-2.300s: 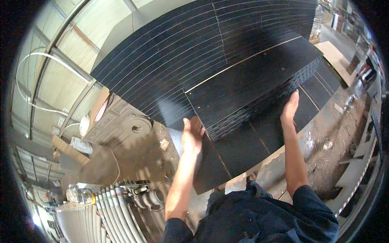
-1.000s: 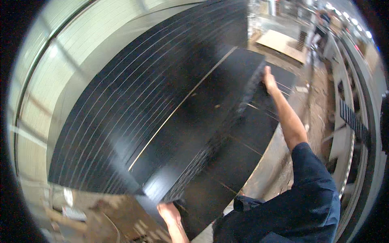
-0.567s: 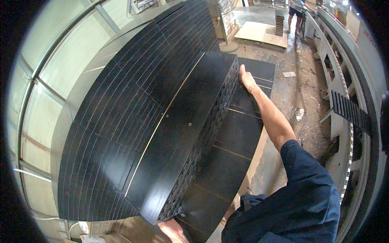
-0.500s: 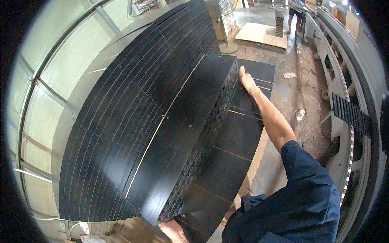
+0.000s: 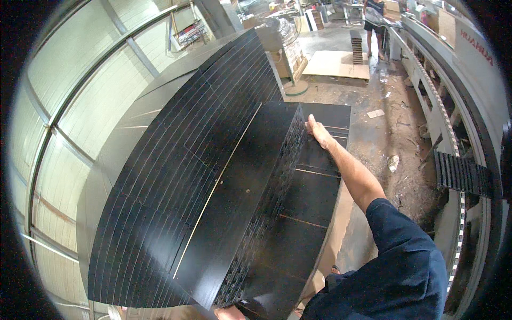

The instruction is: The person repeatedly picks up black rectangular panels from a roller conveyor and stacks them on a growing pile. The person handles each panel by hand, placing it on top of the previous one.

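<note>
A long, slotted black stack [image 5: 234, 197] is lying centrally, running from 7 to 1 o'clock over flat black panels [image 5: 309, 197], with the right hand [image 5: 318, 133] touching its side near the far end at 2 o'clock and the left hand [image 5: 229, 313] showing partly at 6 — the two are standing apart, and whether either is gripping, I cannot tell. It is looking heavy, stiff and slick, both ends offering likely holds; tall piled panels [image 5: 154, 197] are crowding 9 o'clock, while floor [image 5: 405, 154] is giving room toward 3.
</note>
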